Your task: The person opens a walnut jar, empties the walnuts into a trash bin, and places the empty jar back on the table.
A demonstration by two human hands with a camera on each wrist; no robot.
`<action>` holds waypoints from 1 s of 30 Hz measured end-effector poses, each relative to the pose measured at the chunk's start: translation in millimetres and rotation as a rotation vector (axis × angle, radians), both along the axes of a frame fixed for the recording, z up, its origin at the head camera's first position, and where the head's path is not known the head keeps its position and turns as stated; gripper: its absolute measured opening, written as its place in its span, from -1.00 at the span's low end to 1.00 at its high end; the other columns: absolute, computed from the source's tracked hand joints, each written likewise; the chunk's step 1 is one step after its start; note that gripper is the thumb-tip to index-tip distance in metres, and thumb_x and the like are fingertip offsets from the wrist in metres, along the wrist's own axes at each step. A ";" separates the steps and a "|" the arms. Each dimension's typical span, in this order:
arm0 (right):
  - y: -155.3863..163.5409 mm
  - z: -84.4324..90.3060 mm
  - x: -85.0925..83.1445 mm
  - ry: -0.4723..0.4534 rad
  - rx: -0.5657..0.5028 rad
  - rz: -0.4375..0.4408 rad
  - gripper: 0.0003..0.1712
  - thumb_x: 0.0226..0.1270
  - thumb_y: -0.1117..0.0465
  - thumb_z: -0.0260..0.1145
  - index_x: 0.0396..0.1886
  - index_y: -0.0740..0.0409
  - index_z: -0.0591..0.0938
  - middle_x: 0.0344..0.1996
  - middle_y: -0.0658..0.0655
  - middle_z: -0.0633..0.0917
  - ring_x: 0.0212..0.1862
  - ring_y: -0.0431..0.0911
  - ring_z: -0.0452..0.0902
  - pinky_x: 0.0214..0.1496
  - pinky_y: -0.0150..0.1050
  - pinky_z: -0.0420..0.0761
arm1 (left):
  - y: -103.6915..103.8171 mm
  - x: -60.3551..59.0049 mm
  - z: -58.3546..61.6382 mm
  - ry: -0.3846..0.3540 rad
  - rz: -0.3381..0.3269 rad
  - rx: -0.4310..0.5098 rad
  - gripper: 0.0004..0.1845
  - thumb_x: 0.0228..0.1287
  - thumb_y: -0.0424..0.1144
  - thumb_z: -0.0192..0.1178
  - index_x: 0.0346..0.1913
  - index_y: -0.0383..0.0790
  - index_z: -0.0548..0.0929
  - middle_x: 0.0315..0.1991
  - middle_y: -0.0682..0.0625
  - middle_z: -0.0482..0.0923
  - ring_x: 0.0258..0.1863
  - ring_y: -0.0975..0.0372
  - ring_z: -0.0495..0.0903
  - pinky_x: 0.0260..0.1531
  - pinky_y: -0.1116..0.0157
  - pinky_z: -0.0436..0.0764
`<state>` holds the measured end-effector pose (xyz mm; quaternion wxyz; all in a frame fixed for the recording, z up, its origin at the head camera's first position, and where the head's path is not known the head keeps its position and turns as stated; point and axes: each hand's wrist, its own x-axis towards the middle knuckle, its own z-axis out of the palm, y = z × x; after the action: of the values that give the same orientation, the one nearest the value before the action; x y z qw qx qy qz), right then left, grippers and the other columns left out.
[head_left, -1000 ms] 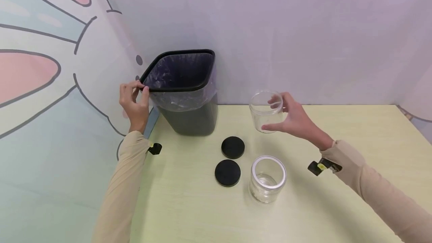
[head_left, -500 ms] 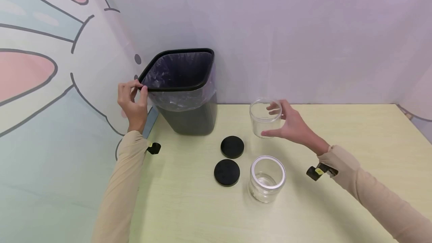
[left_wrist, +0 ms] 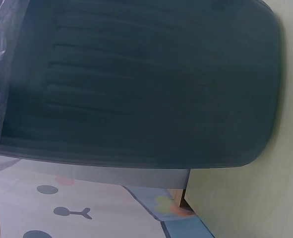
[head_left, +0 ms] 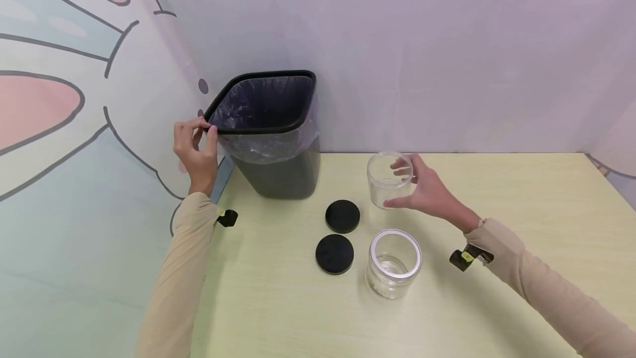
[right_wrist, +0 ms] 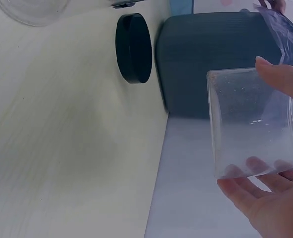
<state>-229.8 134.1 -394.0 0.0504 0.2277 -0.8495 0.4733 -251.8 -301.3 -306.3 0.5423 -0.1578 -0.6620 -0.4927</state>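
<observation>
- The right hand [head_left: 427, 192] held an empty clear jar [head_left: 390, 179] with its fingers curled round the side. The jar had come down lower than a second ago and was now close to the table [head_left: 521, 192], maybe touching it. I think the jar was being put down.
- The left hand [head_left: 195, 145] had not moved. It pinched the corner of the black bin [head_left: 270, 131], right at the rim, where the plastic bag [head_left: 268, 145] folds over.
- A second open jar [head_left: 394, 263] stood just in front of the right hand. Two black lids [head_left: 342, 216] lay flat between the two hands.
- The right wrist view showed fingertips [right_wrist: 258, 166] through the clear jar [right_wrist: 255, 121], and one lid [right_wrist: 133, 48] by the bin. The head view did not show that.
- The left wrist view showed only the dark side of the bin [left_wrist: 141, 84] up close, not the hand.
</observation>
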 end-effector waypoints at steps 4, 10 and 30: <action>0.4 -5.5 0.3 -0.006 0.008 0.012 0.03 -0.34 0.04 0.68 0.13 0.22 0.30 0.07 0.15 0.52 0.13 0.16 0.46 0.07 0.09 0.45 | 0.2 0.2 -0.2 -0.001 -0.002 0.003 -0.85 0.09 -0.50 0.15 -0.34 -0.61 0.53 -0.30 -0.06 0.40 -0.07 -0.20 0.44 0.06 0.09 0.51; 0.1 -9.9 2.1 -0.032 0.021 0.005 0.02 -0.33 0.16 0.68 0.15 0.27 0.29 0.10 0.22 0.50 0.15 0.22 0.43 0.10 0.14 0.43 | -0.1 0.8 -0.5 -0.005 -0.002 0.006 -0.84 0.09 -0.51 0.16 -0.34 -0.64 0.52 -0.30 -0.04 0.40 -0.07 -0.20 0.44 0.06 0.09 0.51; 4.9 -43.6 2.5 -0.073 0.007 -0.012 0.04 -0.36 0.06 0.69 0.12 0.24 0.29 0.10 0.22 0.51 0.14 0.19 0.45 0.05 0.15 0.44 | 0.8 0.7 0.7 -0.005 0.007 0.008 -0.86 0.08 -0.54 0.16 -0.34 -0.65 0.52 -0.31 0.04 0.39 -0.11 -0.14 0.45 0.04 0.09 0.52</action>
<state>-227.3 139.0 -437.6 0.0212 0.2054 -0.8536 0.4782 -251.1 -300.6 -305.6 0.5431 -0.1522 -0.6619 -0.4937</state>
